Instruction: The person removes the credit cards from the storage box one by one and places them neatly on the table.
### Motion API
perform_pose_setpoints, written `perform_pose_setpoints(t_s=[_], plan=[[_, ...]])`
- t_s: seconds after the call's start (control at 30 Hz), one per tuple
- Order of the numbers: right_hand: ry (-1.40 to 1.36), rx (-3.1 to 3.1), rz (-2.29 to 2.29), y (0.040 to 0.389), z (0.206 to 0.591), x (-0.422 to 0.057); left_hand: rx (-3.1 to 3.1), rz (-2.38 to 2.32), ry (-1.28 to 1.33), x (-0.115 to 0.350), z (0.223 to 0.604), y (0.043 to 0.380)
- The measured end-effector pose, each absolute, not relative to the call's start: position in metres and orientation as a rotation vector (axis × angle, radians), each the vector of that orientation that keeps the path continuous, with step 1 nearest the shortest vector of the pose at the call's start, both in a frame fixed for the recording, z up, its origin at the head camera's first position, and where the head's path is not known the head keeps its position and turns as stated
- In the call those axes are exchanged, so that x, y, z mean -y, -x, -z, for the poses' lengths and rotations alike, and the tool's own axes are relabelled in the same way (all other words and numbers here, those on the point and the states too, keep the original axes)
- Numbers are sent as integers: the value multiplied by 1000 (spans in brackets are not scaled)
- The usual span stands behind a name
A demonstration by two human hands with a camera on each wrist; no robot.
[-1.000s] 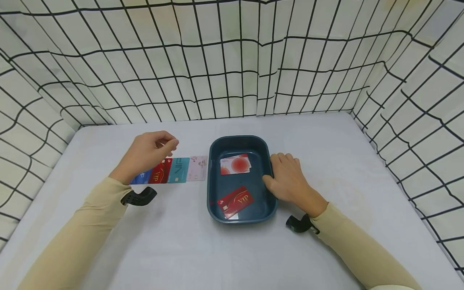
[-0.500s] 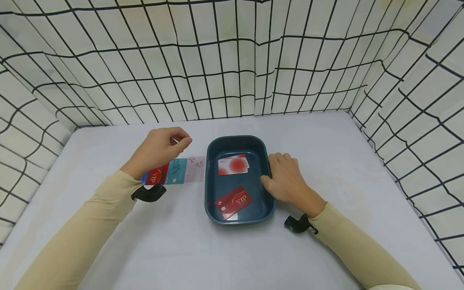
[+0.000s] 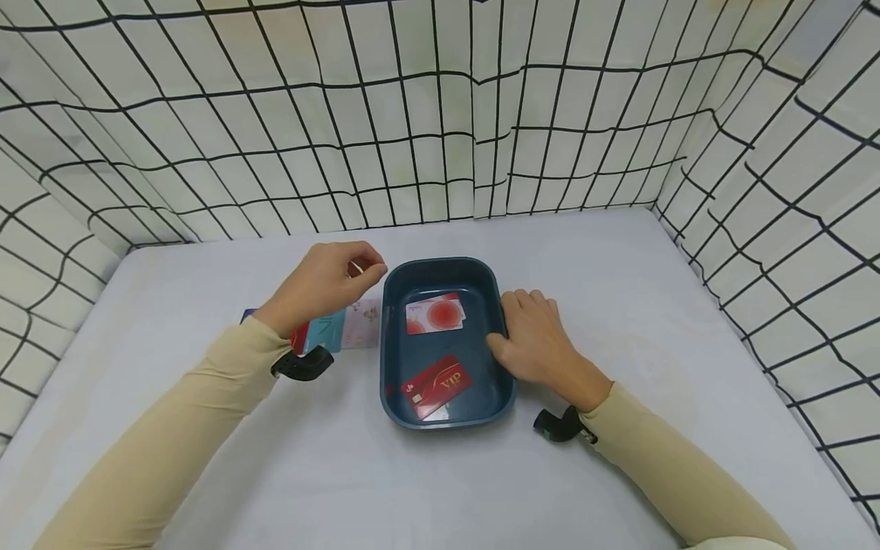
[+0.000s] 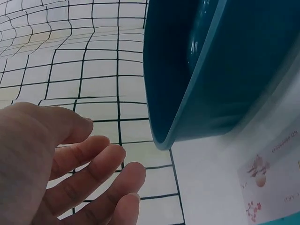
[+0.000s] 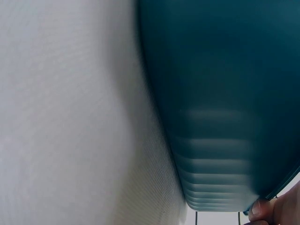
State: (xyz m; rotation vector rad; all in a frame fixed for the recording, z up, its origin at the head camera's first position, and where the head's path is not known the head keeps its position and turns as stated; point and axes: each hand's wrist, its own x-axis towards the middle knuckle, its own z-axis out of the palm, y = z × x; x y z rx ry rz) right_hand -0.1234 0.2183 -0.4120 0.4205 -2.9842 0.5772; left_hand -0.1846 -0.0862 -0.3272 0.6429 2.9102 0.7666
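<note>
A dark teal plastic tray [image 3: 440,347] stands on the white table. My right hand [image 3: 539,336] grips its right rim, thumb over the inner side. Inside lie a white card with a red circle [image 3: 435,315], overlapping another card, and a red VIP card [image 3: 436,386] with a pale corner under it. My left hand [image 3: 323,283] hovers by the tray's far left corner, its fingers loosely curled around nothing in the left wrist view. Below that hand a row of cards runs up to the tray: a pale pink card [image 3: 360,322], a teal card [image 3: 326,332] and a partly hidden red card [image 3: 300,338].
A bit of a blue card [image 3: 248,314] shows behind the left wrist. Black wire grid panels [image 3: 440,160] with white backing enclose the table [image 3: 412,489] at the back and sides. Black wrist devices [image 3: 302,365] sit on both arms.
My left hand has moved right, from above the cards to the tray's far left corner. The right hand keeps its grip on the tray, and the whole view has shifted slightly.
</note>
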Motion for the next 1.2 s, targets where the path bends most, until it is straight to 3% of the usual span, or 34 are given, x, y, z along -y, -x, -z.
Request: perform_pose_setpoints(t_s=[1.2], plan=[[-420,2990,-571,127,415,-222,-2631,-796,-1035,42,364,213]])
